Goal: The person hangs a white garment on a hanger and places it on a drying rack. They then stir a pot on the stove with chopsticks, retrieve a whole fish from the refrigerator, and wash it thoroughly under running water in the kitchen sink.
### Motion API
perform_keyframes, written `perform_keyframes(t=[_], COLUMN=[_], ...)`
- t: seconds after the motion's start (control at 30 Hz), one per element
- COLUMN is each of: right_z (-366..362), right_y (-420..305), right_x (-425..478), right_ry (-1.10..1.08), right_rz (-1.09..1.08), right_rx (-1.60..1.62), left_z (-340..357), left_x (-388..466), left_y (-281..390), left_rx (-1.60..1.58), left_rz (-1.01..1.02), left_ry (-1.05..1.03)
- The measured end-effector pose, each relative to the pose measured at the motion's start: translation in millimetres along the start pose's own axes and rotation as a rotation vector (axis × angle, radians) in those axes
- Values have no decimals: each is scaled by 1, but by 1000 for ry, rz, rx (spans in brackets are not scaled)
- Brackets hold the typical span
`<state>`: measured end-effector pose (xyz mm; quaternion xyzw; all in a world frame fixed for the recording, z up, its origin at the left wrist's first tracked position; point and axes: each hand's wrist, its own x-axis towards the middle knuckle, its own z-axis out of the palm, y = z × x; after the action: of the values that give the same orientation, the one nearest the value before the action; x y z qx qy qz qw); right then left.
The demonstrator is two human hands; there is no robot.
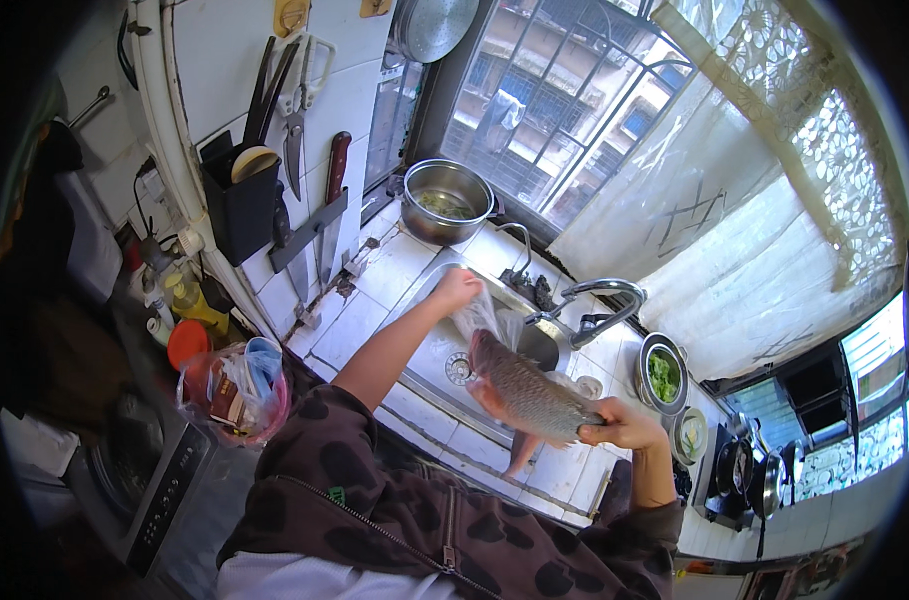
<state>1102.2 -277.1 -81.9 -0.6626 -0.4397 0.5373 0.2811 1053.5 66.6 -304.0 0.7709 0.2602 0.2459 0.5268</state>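
A whole fish (533,390) hangs over the near right edge of the steel sink (424,352), its head end towards the left. My right hand (623,424) grips it near the tail. Above the sink, my left hand (458,291) pinches a clear plastic bag (478,311), which hangs down to the fish's head. Whether the bag still covers any part of the head, I cannot tell. A reddish piece, perhaps a second fish's tail or a fin (523,452), shows below the fish. The chrome faucet (612,289) arches over the sink's far side.
A steel pot (448,202) stands by the window. Knives hang on a wall rack (308,229) at the left. Bowls of greens (663,375) and a stove with pans (732,465) are at the right. A pink basket (278,409) holding bags sits at my left.
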Motion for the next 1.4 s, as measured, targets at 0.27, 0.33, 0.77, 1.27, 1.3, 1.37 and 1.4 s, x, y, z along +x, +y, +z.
perform_keyframes(t=[0.27,0.33,0.77,1.27,1.3,1.37,1.4], right_z=[-23,-31,18,51,51,55,57], right_y=[33,50,95,160,163,163,163], right_x=[-2,3,102,130,133,139,140], right_ry=[329,313,413,461,462,461,464], right_rz=[-154,-246,-200,-59,-67,-64,-80], right_rx=[655,826,1008,1125,1133,1141,1135], left_z=[-12,-25,-24,-289,-299,-315,-320], left_x=[-25,-46,-141,-410,-416,-425,-421], left_y=[-30,-23,44,47,33,7,-14], left_rx=[-370,-472,-674,-512,-474,-499,-458], left_rz=[-532,-503,-196,-341,-374,-606,-708], left_ry=[-197,-499,-798,364,413,481,494])
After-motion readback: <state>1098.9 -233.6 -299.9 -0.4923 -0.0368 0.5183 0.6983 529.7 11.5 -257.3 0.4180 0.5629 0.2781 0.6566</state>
